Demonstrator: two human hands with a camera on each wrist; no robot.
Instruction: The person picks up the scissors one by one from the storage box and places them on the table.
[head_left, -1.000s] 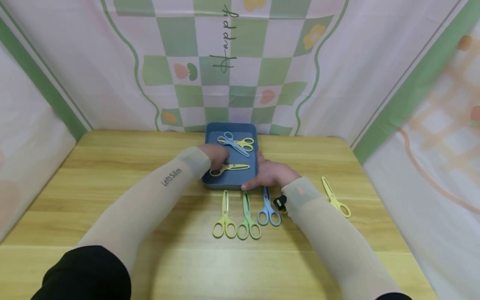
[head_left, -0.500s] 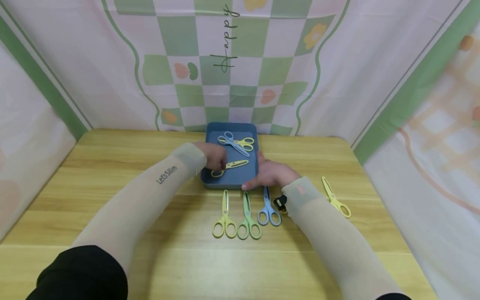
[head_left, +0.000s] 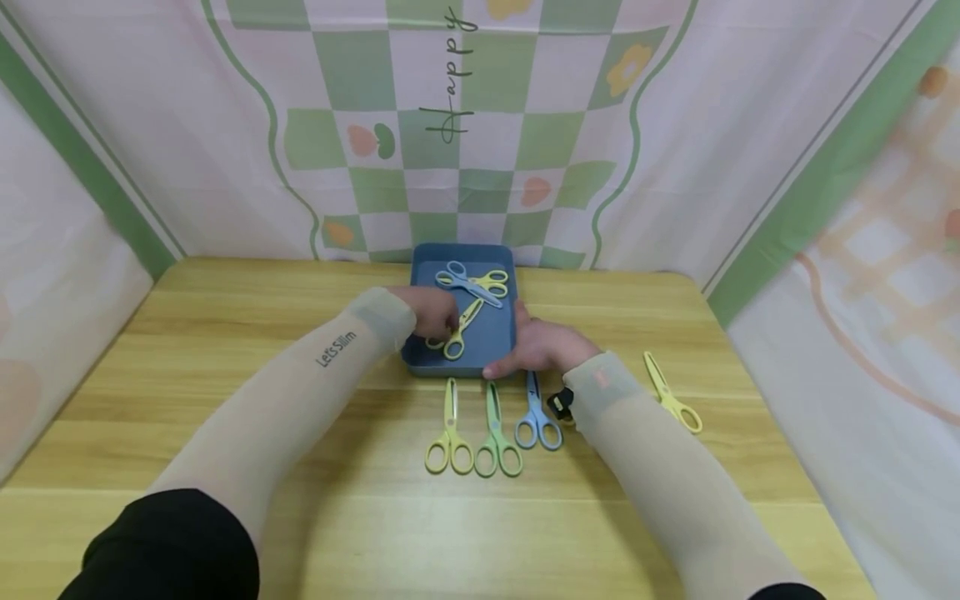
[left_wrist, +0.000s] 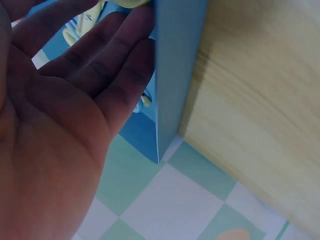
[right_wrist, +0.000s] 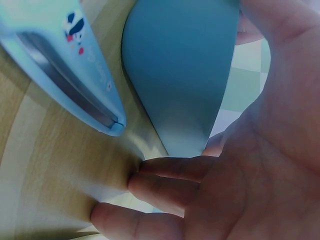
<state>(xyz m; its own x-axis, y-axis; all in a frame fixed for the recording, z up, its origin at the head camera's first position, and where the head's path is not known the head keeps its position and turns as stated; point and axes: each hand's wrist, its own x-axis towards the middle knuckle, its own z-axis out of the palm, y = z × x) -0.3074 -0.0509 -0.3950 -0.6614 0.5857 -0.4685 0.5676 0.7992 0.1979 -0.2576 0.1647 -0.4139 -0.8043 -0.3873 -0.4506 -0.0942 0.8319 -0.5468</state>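
Note:
My left hand (head_left: pixel 435 312) reaches into the blue tray (head_left: pixel 491 333) and holds yellow scissors (head_left: pixel 471 315) by the handle end. Their blades slant toward the back right. In the left wrist view, a yellow handle (left_wrist: pixel 131 2) shows by the fingertips; the thumb's grip is out of sight. Blue scissors (head_left: pixel 483 292) lie across other yellow scissors (head_left: pixel 496 282) at the tray's back. Against the tray's right side rests my right hand (head_left: pixel 543 346), thumb at the front corner. Its other fingers (right_wrist: pixel 165 187) are extended and touch the wooden table beside the tray wall.
Before the tray, yellow scissors (head_left: pixel 451 417), green scissors (head_left: pixel 492 425) and blue scissors (head_left: pixel 533 408) lie side by side, handles toward me. More yellow scissors (head_left: pixel 663 387) lie right of my right forearm. A small black object (head_left: pixel 560 406) is at my right wrist. Patterned cloth (head_left: pixel 495 150) hangs behind.
The yellow scissors under my left hand have turned from lying crosswise to pointing toward the back right, and both handle loops now show. My right hand has stayed at the tray.

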